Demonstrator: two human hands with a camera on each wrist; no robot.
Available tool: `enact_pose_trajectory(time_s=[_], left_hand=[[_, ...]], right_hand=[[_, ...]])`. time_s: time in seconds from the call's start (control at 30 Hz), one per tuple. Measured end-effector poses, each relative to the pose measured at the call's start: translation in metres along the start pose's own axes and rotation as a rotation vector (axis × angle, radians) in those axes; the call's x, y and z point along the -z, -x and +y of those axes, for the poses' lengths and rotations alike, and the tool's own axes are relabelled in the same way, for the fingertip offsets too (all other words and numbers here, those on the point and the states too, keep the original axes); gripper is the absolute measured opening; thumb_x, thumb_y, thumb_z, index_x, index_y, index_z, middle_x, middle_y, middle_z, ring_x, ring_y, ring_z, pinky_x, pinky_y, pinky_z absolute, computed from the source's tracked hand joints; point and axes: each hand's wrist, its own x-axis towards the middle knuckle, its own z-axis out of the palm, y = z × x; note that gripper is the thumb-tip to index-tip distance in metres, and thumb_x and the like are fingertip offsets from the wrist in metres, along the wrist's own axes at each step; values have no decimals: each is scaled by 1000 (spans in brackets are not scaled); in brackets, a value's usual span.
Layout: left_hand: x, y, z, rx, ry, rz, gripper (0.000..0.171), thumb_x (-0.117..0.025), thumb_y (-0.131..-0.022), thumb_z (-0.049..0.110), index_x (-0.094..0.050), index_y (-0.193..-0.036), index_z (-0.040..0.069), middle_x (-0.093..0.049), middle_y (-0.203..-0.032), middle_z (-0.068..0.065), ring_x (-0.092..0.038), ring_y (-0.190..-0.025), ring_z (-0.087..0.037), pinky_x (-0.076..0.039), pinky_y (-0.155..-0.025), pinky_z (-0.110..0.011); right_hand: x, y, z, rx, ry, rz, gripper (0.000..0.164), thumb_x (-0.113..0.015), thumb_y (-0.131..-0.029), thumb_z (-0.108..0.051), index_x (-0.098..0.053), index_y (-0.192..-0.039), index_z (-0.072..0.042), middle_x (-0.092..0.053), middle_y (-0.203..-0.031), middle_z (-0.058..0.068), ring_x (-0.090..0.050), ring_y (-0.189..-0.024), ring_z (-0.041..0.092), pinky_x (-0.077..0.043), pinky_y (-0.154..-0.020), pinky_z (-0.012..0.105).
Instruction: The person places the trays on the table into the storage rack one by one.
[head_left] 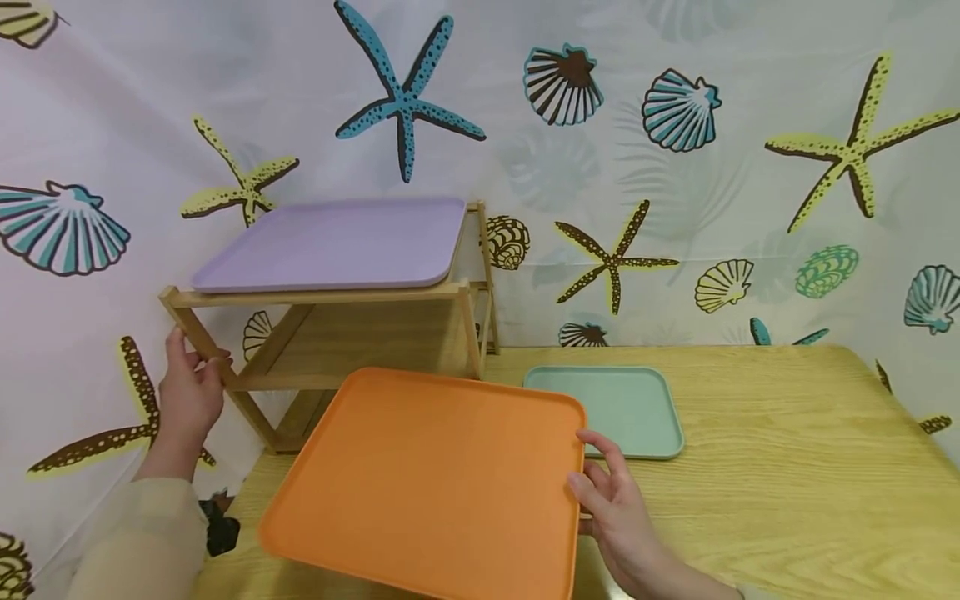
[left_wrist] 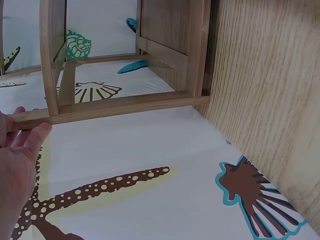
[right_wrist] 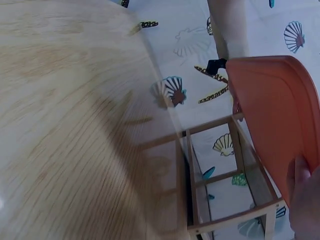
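My right hand (head_left: pixel 618 508) grips the right edge of a large orange tray (head_left: pixel 435 483), thumb on its top face and fingers at the rim. The tray is held tilted in front of a wooden rack (head_left: pixel 360 333), overlapping its lower part in the head view. My left hand (head_left: pixel 191 387) holds the rack's front left post, fingers curled round the wood, which the left wrist view shows too. On the rack's top level lies a purple tray (head_left: pixel 337 246). The middle shelf (head_left: pixel 360 337) is bare where it shows.
A small mint-green tray (head_left: pixel 622 408) lies on the wooden table (head_left: pixel 795 467) to the right of the rack, partly hidden by the orange tray. Patterned cloth (head_left: pixel 720 208) with starfish and shells hangs behind the table and along its left side.
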Motion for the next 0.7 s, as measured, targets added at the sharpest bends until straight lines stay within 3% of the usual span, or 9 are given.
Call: enact_pose_trajectory(time_s=[0.13,0.2,0.33,0.4,0.5,0.63,0.7], left_hand=[[2,0,-1,-7,-4,-10,57,-34,-103,9,-6,-152,17,-53,-128,-31,-54,-114,-49,-48,-72,-28],[3,0,-3,-20,-2,-18,57,-34,-103,9,-5,-152,16,-53,-128,-32,-54,-113,-50,-42,-67,-16],[7,-1,-8,-37,23,-61,58,-36,-103,11,-4,-152,15,-52,-127,-34,-61,-109,-38,-41,-63,-6],[9,-3,-9,-32,45,-108,58,-35,-104,12,-1,-151,14,-51,-127,-35,-60,-110,-39,-44,-64,-7],[12,-7,-9,1,65,-192,59,-34,-105,15,4,-151,15,-46,-130,-38,-54,-116,-46,-55,-73,-25],[14,-10,-6,17,58,-248,58,-34,-105,15,4,-150,14,-44,-129,-40,-53,-115,-50,-51,-81,-44],[15,-12,-4,10,51,-261,56,-34,-105,15,3,-148,11,-43,-129,-41,-52,-115,-52,-50,-81,-44]], right_hand=[[-19,-5,4,15,-31,44,45,-53,-98,-3,-33,-137,-15,-52,-101,7,-59,-77,16,-56,-61,34],[-27,-9,6,17,-33,49,47,-54,-98,-5,-32,-138,-15,-51,-100,6,-57,-77,15,-55,-59,32],[-39,-15,12,27,-24,33,49,-54,-99,-8,-29,-141,-13,-50,-102,7,-56,-80,15,-55,-60,30],[-44,-18,14,34,-19,20,51,-54,-99,-8,-28,-142,-12,-50,-105,9,-57,-80,15,-55,-60,29],[-50,-23,15,37,0,4,52,-54,-99,-8,-27,-143,-12,-50,-105,9,-57,-77,13,-53,-59,27],[-56,-29,17,40,13,-4,52,-55,-99,-8,-29,-143,-12,-48,-101,6,-53,-76,11,-49,-56,24],[-60,-33,18,48,19,-8,51,-55,-98,-8,-30,-143,-11,-47,-100,6,-50,-78,11,-48,-55,23]])
